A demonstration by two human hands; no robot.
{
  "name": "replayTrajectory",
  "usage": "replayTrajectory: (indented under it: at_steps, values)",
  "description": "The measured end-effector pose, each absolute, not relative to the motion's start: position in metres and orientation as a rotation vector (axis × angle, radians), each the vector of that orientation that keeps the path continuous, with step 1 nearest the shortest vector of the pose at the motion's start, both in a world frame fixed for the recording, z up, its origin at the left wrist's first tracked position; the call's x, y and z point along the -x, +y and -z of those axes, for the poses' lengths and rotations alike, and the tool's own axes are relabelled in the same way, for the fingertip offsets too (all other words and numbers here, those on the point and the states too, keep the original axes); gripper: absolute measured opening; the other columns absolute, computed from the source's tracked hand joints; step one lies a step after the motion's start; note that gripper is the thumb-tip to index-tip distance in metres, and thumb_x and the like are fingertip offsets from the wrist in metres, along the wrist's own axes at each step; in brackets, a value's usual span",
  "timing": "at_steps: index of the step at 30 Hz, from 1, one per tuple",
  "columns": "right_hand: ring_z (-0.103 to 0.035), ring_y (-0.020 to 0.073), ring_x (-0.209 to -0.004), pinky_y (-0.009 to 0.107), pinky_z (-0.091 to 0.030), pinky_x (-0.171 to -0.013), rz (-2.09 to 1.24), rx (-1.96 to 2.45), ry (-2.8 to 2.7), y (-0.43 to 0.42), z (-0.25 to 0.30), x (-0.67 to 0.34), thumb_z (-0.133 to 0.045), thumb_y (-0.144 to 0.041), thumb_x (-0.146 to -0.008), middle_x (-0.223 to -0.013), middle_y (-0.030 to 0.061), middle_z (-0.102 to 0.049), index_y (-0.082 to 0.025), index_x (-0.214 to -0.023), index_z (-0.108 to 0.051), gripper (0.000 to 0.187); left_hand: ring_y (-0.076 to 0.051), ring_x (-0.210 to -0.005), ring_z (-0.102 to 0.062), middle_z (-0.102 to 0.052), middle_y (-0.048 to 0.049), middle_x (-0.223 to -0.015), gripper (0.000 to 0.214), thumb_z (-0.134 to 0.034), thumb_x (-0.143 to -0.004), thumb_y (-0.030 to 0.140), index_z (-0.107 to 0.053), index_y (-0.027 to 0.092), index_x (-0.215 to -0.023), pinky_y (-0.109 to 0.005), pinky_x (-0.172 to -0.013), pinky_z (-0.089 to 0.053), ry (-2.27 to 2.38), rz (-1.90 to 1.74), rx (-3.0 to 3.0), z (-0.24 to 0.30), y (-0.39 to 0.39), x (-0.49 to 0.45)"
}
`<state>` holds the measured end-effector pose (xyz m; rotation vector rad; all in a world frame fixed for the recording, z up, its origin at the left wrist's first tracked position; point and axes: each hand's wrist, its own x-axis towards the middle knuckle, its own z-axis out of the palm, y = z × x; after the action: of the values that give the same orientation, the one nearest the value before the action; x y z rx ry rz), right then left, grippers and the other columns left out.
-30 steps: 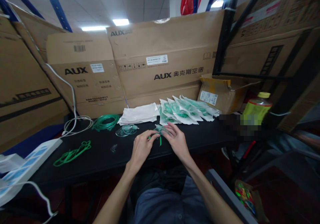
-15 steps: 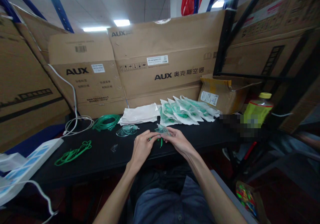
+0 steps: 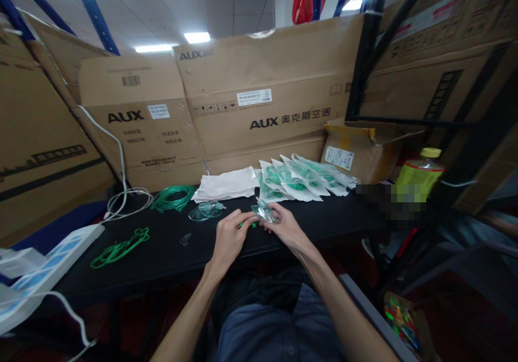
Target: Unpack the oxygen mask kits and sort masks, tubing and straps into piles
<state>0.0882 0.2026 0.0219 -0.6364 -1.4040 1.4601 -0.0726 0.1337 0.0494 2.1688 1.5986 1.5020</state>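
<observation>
In front of my body, above the table's near edge, my right hand [image 3: 288,231] is closed around a clear greenish oxygen mask [image 3: 266,212]. My left hand [image 3: 230,237] pinches a green elastic strap [image 3: 252,225] right at the mask's left side; fingers partly hide where strap and mask meet. A second clear mask [image 3: 205,211] lies on the table beyond my left hand. Farther left are a loose bunch of green elastic straps [image 3: 121,248] and small clear pieces [image 3: 185,239], too small to identify.
Behind the hands lie white pouches [image 3: 226,185] and several filled pouches [image 3: 297,181] with green tubing. Coiled green tubing [image 3: 162,204], a white cable and a power strip [image 3: 52,267] are left. A bottle [image 3: 421,176] and open carton [image 3: 364,159] stand right. Cardboard walls the back.
The mask has tilted in my right hand. The strap end that hung below my fingers no longer shows there; a short green bit remains visible by my left fingertips.
</observation>
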Motion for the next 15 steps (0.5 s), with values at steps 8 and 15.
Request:
replayTrajectory:
  at_steps: [8, 15]
  values:
    - [-0.059, 0.0156, -0.054, 0.025, -0.043, -0.048, -1.247, 0.827, -1.437, 0.203, -0.016, -0.082, -0.072, -0.027, -0.067, -0.065, -0.0033, -0.063, -0.02, -0.1, -0.063, 0.035, -0.014, -0.067, -0.057, -0.074, -0.0035, -0.084, 0.023, -0.059, -0.098, 0.031, -0.08, 0.022, -0.099, -0.024, -0.061, -0.047, 1.504, -1.704, -2.12, -0.049, 0.126, 0.071]
    - [-0.06, 0.016, -0.051, 0.024, -0.041, -0.048, -1.09, 0.98, -1.48, 0.202, -0.015, -0.08, -0.068, -0.022, -0.067, -0.06, -0.0045, -0.063, -0.022, -0.097, -0.064, 0.031, -0.013, -0.062, -0.054, -0.073, -0.0028, -0.08, 0.022, -0.06, -0.098, 0.03, -0.079, 0.021, -0.095, -0.025, -0.057, -0.044, 1.472, -1.848, -2.105, -0.051, 0.12, 0.071]
